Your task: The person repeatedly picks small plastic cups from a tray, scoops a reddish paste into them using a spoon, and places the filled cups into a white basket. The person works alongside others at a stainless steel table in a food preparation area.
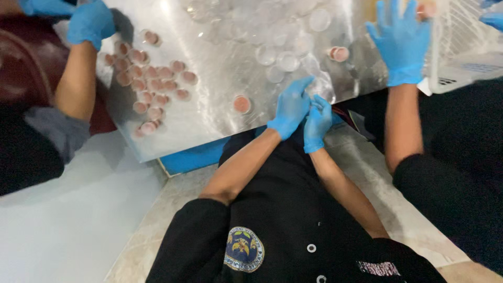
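Steel table [209,105]: fills the upper frame, with its near edge towards the wearer.

White slatted crate [461,42]: at the table's right end.

Cluster of small round cups with pink filling [152,78]: on the table's left part. A co-worker's gloved hand [91,23] is at the cluster's far corner.

Spread of clear round pieces [283,60]: on the table's middle and far part; too blurred to tell lids from empty cups. A second co-worker's gloved hand [401,44] is raised, fingers spread, over the table's right part.

Single filled cup [241,104]: stands alone near the table's near edge, just beside the wearer's hands and untouched.

Left hand [291,107] and right hand [317,123]: both in blue gloves, meeting at the table's near edge. The left fingers lie over the right, and the two are pressed close together.

Judgement: the step in hand is fine finger work on something small between the two hands. Whether a clear piece is pinched there, I cannot tell, as the gloves hide it. The nearest clear pieces lie on the table just beyond the fingertips. Any reach for the single filled cup would call for parting the hands first.
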`<action>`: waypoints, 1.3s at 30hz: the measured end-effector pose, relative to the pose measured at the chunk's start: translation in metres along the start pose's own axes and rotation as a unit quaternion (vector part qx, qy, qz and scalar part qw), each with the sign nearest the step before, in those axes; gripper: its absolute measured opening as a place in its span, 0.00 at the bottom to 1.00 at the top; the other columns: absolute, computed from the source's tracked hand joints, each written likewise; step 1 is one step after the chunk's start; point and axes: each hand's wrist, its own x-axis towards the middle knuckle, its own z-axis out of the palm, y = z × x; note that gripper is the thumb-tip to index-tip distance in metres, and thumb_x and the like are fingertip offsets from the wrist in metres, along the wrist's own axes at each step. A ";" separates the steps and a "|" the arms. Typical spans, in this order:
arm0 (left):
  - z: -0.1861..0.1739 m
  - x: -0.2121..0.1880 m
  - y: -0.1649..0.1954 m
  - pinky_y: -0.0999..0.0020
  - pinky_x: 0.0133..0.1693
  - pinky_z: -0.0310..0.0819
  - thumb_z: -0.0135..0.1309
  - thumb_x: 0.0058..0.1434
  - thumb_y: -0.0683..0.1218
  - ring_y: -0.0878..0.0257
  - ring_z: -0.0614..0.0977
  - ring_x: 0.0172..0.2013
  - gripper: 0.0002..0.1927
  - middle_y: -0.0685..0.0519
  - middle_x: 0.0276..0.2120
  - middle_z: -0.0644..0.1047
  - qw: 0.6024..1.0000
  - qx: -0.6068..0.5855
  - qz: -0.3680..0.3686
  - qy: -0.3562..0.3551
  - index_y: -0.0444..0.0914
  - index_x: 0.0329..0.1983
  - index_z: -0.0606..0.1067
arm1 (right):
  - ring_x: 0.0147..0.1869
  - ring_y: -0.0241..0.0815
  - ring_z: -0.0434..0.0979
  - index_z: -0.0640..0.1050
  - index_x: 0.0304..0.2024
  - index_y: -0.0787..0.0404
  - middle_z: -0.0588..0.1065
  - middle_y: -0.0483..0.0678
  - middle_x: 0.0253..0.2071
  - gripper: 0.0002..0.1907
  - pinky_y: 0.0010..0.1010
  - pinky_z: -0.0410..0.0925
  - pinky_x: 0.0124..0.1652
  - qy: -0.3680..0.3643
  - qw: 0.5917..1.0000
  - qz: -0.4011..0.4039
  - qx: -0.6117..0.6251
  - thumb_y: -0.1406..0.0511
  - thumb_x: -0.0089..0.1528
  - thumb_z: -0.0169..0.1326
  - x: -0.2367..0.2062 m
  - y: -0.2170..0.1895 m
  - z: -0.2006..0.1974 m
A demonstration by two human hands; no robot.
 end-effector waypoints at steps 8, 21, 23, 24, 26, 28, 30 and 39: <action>-0.236 -0.148 -0.088 0.59 0.47 0.76 0.63 0.56 0.40 0.52 0.81 0.47 0.21 0.44 0.47 0.79 0.872 0.123 -0.237 0.410 0.35 0.53 0.77 | 0.55 0.64 0.74 0.73 0.58 0.63 0.74 0.60 0.56 0.33 0.52 0.70 0.45 -0.285 0.734 -0.449 -0.423 0.61 0.50 0.63 -0.074 -0.047 0.145; -0.352 -0.162 -0.212 0.54 0.66 0.60 0.81 0.29 0.47 0.44 0.68 0.65 0.61 0.42 0.66 0.69 0.920 0.140 -0.135 0.340 0.36 0.69 0.63 | 0.58 0.62 0.69 0.72 0.62 0.59 0.71 0.57 0.55 0.29 0.55 0.61 0.53 -0.276 0.684 -0.562 -0.374 0.62 0.59 0.65 -0.043 -0.090 0.260; -0.367 -0.154 -0.218 0.57 0.64 0.65 0.80 0.29 0.45 0.47 0.72 0.63 0.56 0.45 0.63 0.73 0.939 0.139 -0.113 0.295 0.39 0.66 0.68 | 0.56 0.59 0.72 0.72 0.62 0.57 0.72 0.54 0.54 0.28 0.52 0.64 0.51 -0.374 0.676 -0.533 -0.345 0.63 0.60 0.64 -0.091 -0.089 0.258; -0.374 -0.152 -0.219 0.58 0.62 0.68 0.79 0.31 0.45 0.49 0.75 0.61 0.52 0.46 0.61 0.75 0.945 0.116 -0.114 0.284 0.39 0.64 0.70 | 0.55 0.59 0.73 0.72 0.64 0.57 0.73 0.54 0.53 0.29 0.51 0.66 0.51 -0.428 0.672 -0.517 -0.312 0.63 0.61 0.64 -0.113 -0.089 0.264; -0.385 -0.148 -0.222 0.61 0.58 0.76 0.77 0.35 0.44 0.51 0.81 0.56 0.45 0.49 0.57 0.78 0.958 0.073 -0.118 0.250 0.41 0.61 0.75 | 0.56 0.61 0.75 0.69 0.65 0.61 0.71 0.58 0.56 0.33 0.50 0.71 0.51 -0.501 0.670 -0.505 -0.212 0.64 0.57 0.62 -0.152 -0.086 0.284; -0.389 -0.146 -0.225 0.63 0.51 0.79 0.75 0.38 0.45 0.53 0.83 0.48 0.39 0.50 0.53 0.81 0.957 0.052 -0.167 0.230 0.42 0.58 0.78 | 0.46 0.63 0.76 0.68 0.64 0.66 0.70 0.64 0.60 0.42 0.54 0.72 0.38 -0.535 0.628 -0.500 -0.264 0.64 0.47 0.62 -0.180 -0.082 0.311; -0.393 -0.141 -0.231 0.62 0.48 0.80 0.73 0.42 0.44 0.53 0.85 0.44 0.33 0.48 0.50 0.82 0.958 0.074 -0.160 0.225 0.41 0.55 0.80 | 0.42 0.61 0.80 0.69 0.64 0.63 0.75 0.56 0.56 0.28 0.49 0.73 0.31 -0.527 0.622 -0.494 -0.303 0.70 0.60 0.53 -0.198 -0.077 0.345; -0.345 -0.170 -0.239 0.60 0.47 0.80 0.63 0.58 0.42 0.49 0.86 0.43 0.13 0.42 0.43 0.83 0.955 0.163 -0.082 0.234 0.37 0.47 0.81 | 0.34 0.59 0.82 0.66 0.62 0.72 0.79 0.61 0.35 0.27 0.48 0.74 0.31 -0.543 0.611 -0.494 -0.298 0.60 0.66 0.47 -0.211 -0.040 0.335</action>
